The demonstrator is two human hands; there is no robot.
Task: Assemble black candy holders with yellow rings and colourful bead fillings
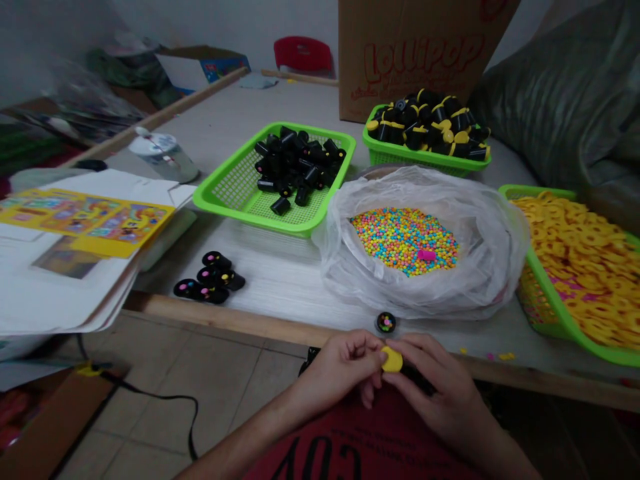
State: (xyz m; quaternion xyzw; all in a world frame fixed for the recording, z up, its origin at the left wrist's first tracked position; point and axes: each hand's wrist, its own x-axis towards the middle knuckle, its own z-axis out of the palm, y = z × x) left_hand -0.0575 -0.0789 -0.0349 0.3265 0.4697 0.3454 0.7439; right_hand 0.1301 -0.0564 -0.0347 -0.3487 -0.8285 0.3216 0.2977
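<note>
My left hand (pixel 343 367) and my right hand (pixel 435 383) meet at the table's front edge, fingers pinched together on a small yellow cap (pixel 392 360) sitting on a black container hidden between them. Just beyond the fingers a filled black cup (pixel 386 323) of coloured beads stands on the table. Behind it a clear plastic bag (pixel 480 267) holds a heap of tiny multicoloured candy beads (pixel 403 239) with a pink scoop (pixel 427 255) lying on them.
A green basket (pixel 225 193) holds black cups; another green basket (pixel 425 157) at the back holds capped ones; a green tray (pixel 560 320) on the right holds yellow caps. Several filled cups (pixel 210 278) lie left. Sticker sheets (pixel 85 220), a cardboard box (pixel 415 53).
</note>
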